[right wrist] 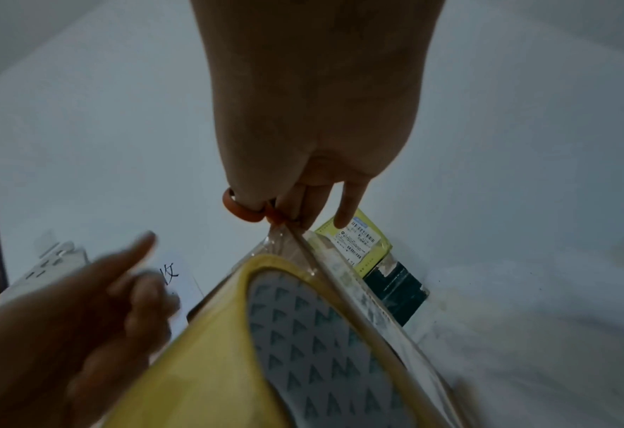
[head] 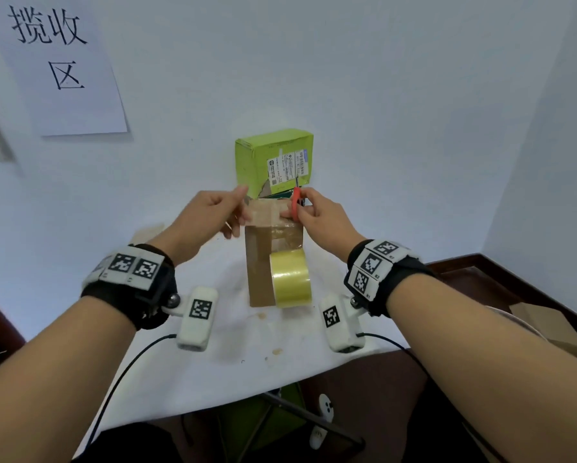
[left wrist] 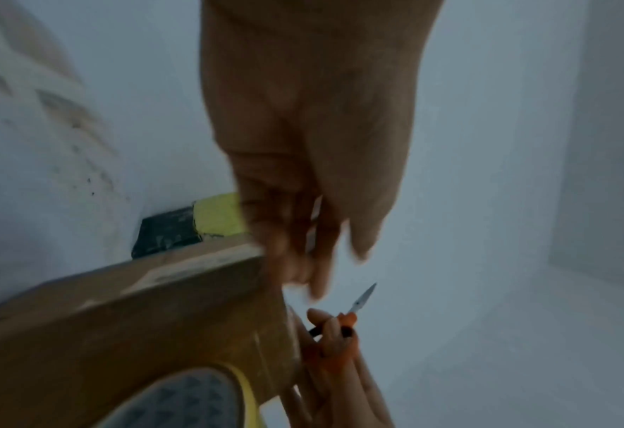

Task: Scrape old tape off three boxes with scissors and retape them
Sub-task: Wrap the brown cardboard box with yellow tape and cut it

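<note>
Brown box [head: 267,262] mid-retaping: left hand [head: 213,212] flat, pressing tape; right hand [head: 317,215] grips scissors [head: 295,203]. Next, likely cut near roll [head: 290,279].

Brown cardboard box [head: 258,262] stands on white-covered table [head: 240,355], centre. Yellow tape roll [head: 291,279] hangs against its near-right face. Green cardboard box with shipping label [head: 273,158] sits behind it at the far wall, on a dark flat box [right wrist: 401,292]. Left hand [head: 210,212] on the brown box's top left; right hand [head: 320,215] with red-handled scissors [head: 295,203] at top right. Paper sign with black characters [head: 56,61] on wall, far left.
</note>
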Demonstrator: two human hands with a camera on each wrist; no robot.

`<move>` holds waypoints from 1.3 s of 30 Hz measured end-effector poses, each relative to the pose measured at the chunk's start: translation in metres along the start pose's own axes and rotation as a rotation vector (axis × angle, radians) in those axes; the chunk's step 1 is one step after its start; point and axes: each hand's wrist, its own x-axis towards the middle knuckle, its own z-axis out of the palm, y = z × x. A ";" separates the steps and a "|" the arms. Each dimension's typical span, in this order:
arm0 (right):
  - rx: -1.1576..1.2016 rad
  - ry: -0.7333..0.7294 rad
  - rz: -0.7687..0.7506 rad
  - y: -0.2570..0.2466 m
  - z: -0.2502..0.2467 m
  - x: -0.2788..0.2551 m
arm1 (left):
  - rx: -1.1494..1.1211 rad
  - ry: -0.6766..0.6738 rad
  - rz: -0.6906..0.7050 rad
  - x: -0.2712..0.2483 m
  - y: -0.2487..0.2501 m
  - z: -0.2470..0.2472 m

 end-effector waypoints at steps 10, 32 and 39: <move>-0.245 0.000 -0.044 -0.003 0.000 -0.010 | -0.111 -0.157 -0.365 -0.007 -0.014 0.017; -0.325 0.107 -0.067 -0.008 0.010 -0.023 | -0.518 -0.158 -0.557 -0.034 -0.005 0.045; -0.328 0.113 -0.040 -0.008 0.010 -0.024 | -0.519 -0.137 -0.565 -0.030 -0.007 0.056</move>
